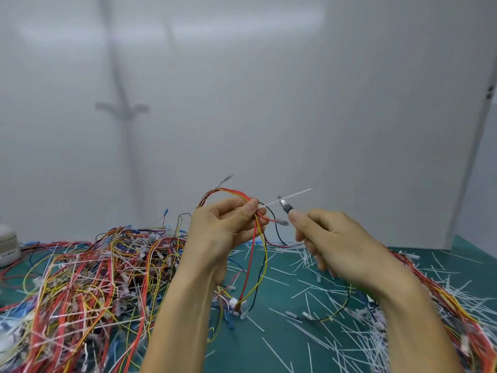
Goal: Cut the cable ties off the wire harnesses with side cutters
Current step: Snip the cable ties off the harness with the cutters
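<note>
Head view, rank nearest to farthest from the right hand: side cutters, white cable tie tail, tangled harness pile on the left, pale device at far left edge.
1. Side cutters: gripped in the right hand itself.
2. Cable tie tail: by the cutter tips, sticking out of the held harness.
3. Harness pile: spread across the left.
4. Pale device: far left edge.

Red, yellow, black wire harness [256, 238]; white cable tie [290, 196]; teal mat [282, 345]
</note>
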